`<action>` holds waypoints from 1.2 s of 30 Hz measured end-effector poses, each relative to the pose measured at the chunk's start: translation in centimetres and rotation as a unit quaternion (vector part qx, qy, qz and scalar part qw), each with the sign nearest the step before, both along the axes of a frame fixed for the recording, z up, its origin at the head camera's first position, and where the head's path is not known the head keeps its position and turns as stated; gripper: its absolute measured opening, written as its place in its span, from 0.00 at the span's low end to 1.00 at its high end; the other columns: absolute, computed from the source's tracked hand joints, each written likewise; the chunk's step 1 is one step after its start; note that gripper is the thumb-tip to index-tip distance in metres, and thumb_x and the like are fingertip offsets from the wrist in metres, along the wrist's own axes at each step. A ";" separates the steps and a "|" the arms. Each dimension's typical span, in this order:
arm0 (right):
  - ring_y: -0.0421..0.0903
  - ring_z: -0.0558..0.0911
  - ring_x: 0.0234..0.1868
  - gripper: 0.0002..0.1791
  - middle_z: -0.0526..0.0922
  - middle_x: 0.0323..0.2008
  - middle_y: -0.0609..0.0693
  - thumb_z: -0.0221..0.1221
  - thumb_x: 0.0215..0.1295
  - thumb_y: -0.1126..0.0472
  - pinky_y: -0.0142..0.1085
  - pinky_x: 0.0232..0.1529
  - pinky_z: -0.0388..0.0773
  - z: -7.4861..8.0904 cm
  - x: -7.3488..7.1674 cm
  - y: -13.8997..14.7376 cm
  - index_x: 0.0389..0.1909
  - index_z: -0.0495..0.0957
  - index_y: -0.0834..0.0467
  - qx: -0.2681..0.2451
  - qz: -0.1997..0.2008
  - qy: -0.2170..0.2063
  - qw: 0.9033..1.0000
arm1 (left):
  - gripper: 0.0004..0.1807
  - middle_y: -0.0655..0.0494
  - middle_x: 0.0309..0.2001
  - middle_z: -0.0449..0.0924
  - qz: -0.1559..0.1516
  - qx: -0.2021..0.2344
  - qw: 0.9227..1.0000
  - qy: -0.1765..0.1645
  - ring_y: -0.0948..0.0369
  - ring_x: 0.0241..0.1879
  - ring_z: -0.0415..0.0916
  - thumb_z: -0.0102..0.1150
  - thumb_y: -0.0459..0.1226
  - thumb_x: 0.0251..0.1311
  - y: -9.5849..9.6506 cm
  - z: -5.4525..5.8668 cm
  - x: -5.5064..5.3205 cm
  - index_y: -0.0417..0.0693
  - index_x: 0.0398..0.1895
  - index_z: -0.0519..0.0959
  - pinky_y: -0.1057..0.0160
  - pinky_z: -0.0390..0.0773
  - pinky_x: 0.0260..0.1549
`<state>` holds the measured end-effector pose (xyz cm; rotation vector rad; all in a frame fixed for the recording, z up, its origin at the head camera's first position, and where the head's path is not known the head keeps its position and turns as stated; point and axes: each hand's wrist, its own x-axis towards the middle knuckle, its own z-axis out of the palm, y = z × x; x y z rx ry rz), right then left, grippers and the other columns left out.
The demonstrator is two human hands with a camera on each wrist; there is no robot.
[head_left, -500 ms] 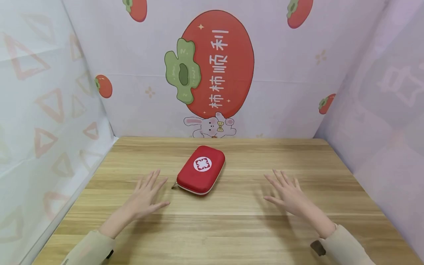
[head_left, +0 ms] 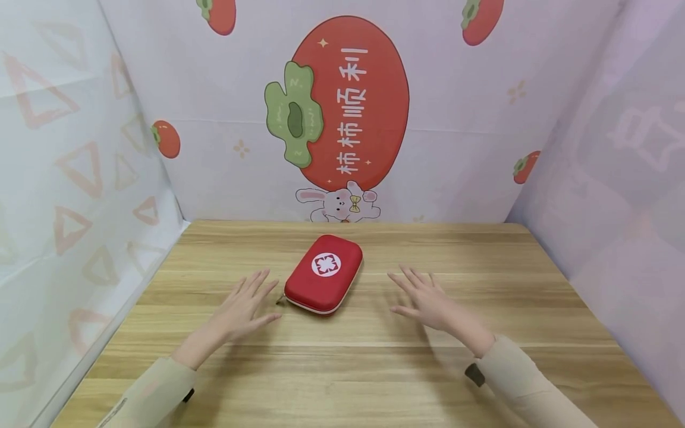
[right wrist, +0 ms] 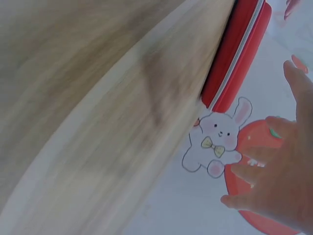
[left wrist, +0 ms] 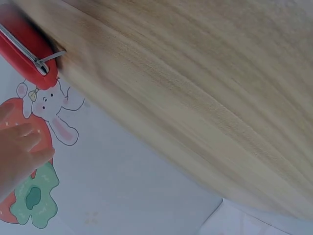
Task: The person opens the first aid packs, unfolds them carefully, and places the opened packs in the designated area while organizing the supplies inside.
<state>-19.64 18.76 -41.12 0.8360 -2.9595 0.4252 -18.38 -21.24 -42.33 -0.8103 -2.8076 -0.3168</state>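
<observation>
white writing (head_left: 351, 111), 柿柿顺利, marked the red persimmon (head_left: 386, 89) on the backdrop (head_left: 455, 113), above a rabbit (head_left: 338, 204). the red case (head_left: 316, 292), bearing a round white emblem (head_left: 326, 264), lay on the table (head_left: 342, 380) between left hand (head_left: 241, 309) and right hand (head_left: 432, 305), both relaxed, fingers spread.

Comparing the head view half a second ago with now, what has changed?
The right hand has moved inward, toward the red case; the left hand has shifted slightly inward too. Nothing was taken hold of or let go. The red case stays closed and in place on the wooden table.
</observation>
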 end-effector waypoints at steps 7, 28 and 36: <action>0.57 0.55 0.64 0.36 0.53 0.65 0.58 0.54 0.57 0.44 0.61 0.61 0.44 -0.1 -1.7 -2.4 0.65 0.56 0.50 -0.016 0.036 -0.012 0.999 | 0.32 0.40 0.62 0.57 -0.009 0.009 1.000 -0.011 0.46 0.63 0.52 0.55 0.50 0.53 0.6 -0.1 -1.1 0.40 0.58 0.66 0.45 0.51 0.61; 0.59 0.60 0.61 0.26 0.59 0.63 0.59 0.57 0.57 0.54 0.52 0.59 0.61 -0.3 -4.9 -8.9 0.58 0.68 0.55 -0.093 0.070 -0.106 0.988 | 0.18 0.40 0.53 0.69 -0.075 0.069 0.995 -0.008 0.47 0.53 0.68 0.60 0.35 0.50 3.2 -0.9 -3.1 0.40 0.46 0.76 0.51 0.70 0.51; 0.56 0.64 0.59 0.25 0.61 0.60 0.59 0.59 0.55 0.52 0.46 0.58 0.65 -0.9 -5.1 -9.8 0.54 0.70 0.56 -0.048 0.076 -0.073 0.993 | 0.16 0.40 0.53 0.69 -0.070 0.086 0.992 -0.057 0.48 0.49 0.71 0.60 0.31 0.50 3.7 -0.6 -3.1 0.38 0.45 0.75 0.53 0.73 0.47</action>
